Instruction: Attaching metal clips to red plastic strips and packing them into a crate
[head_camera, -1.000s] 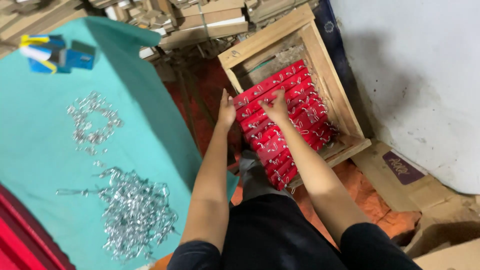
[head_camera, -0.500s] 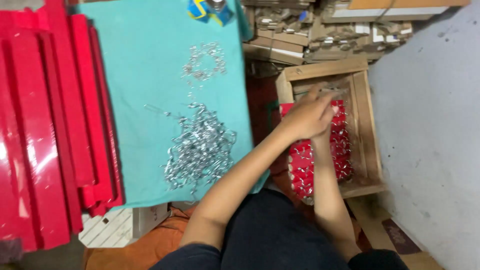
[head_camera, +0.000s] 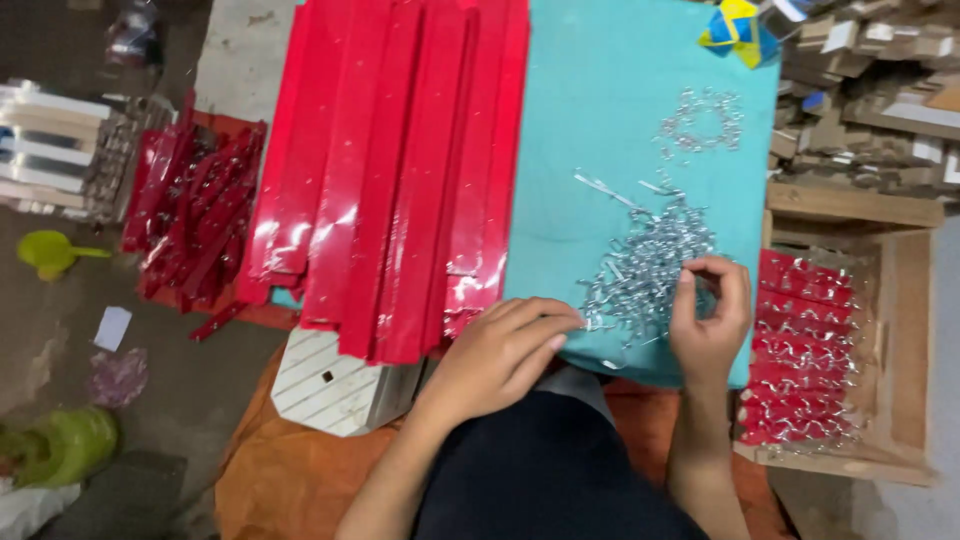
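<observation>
Red strips (head_camera: 400, 170) stacked on teal cloth (head_camera: 600, 130), many undone; crate (head_camera: 905, 340) holds finished ones. Right hand (head_camera: 710, 320) pinches clips (head_camera: 645, 270) from the pile, left hand (head_camera: 500, 350) loose, empty beside.

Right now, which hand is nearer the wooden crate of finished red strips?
Right. The right hand picks at the metal clip pile, just beside the wooden crate. The left hand rests farther away, by the red strips.

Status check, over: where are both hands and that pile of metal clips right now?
Left hand resting at teal cloth edge, beside red strips. Right hand pinching into metal clip pile. Nothing between them.
</observation>
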